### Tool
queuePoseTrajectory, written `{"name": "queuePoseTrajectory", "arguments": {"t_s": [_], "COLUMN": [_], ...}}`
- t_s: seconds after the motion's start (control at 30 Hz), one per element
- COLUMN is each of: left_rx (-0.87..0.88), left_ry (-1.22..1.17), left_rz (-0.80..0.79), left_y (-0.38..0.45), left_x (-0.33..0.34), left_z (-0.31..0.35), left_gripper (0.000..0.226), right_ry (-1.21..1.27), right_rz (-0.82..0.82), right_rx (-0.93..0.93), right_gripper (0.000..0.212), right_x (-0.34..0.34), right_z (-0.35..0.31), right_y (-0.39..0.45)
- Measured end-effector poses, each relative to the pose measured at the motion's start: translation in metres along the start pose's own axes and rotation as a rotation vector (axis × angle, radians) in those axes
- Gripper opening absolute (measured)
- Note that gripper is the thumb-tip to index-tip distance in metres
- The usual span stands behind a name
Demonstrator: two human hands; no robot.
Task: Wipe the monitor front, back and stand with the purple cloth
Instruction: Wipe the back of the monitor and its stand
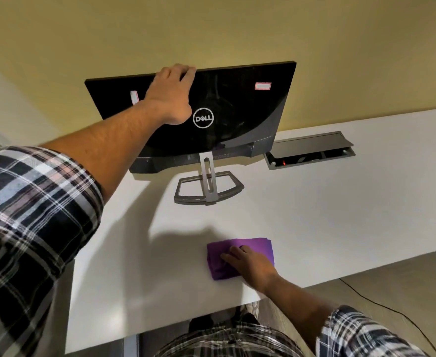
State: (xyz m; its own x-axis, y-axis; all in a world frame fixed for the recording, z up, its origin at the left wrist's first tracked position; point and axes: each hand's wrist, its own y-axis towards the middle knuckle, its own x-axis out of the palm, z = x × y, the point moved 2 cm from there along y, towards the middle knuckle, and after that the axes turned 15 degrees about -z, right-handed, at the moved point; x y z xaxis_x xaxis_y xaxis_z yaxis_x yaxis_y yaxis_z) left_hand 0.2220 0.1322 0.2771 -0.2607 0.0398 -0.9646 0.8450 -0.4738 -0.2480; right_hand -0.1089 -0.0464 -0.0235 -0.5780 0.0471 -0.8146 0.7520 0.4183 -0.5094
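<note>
— Monitor (227, 109)?
— Standing on the white counter (327, 215), glossy black back turned to the camera, round logo near the middle, tilted so the top edge leans away toward the yellow wall (237, 29). Two small stickers on the back: one white at the left, one red-bordered at the upper right.

— Stand (208, 186)?
— Grey, a slotted upright rising from an open frame base flat on the counter, just under the panel.

— Left hand (172, 96)?
— Reaching up to the top edge of the monitor, palm against the back, fingers hooked over the rim. Grip clamped on the panel's upper edge. Plaid sleeve (31, 215) rolled back above the forearm.

— Right hand (250, 264)?
— Down on the purple cloth (253, 247), fingers curled into the fabric and bunching it slightly. Grip closed on the cloth, pressing it to the counter.

— Where is the cloth, exactly?
— Folded, lying flat on the counter near the front edge, well apart from the stand, in front of it and a little to the right.

— Anything else around?
— Open grey cable hatch (309, 150) set into the counter just right of the monitor, a small red light inside. Black cable (382, 305) trailing over the floor at lower right.
</note>
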Motion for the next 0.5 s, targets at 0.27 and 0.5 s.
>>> {"name": "queuePoseTrajectory", "arguments": {"t_s": [0.27,0.5], "left_rx": [-0.007,-0.019], "left_ry": [-0.006,0.001], "left_rz": [0.022,0.044], "left_y": [-0.003,-0.003], "left_x": [0.001,0.004], "left_z": [0.001,0.004], "left_gripper": [0.089,0.089], "right_ry": [0.303,1.383], "right_rz": [-0.029,0.132], "right_rx": [0.15,0.16], "right_gripper": [0.048,0.043], "right_x": [-0.018,-0.043], "right_z": [0.007,0.034], "right_y": [-0.001,-0.009]}}
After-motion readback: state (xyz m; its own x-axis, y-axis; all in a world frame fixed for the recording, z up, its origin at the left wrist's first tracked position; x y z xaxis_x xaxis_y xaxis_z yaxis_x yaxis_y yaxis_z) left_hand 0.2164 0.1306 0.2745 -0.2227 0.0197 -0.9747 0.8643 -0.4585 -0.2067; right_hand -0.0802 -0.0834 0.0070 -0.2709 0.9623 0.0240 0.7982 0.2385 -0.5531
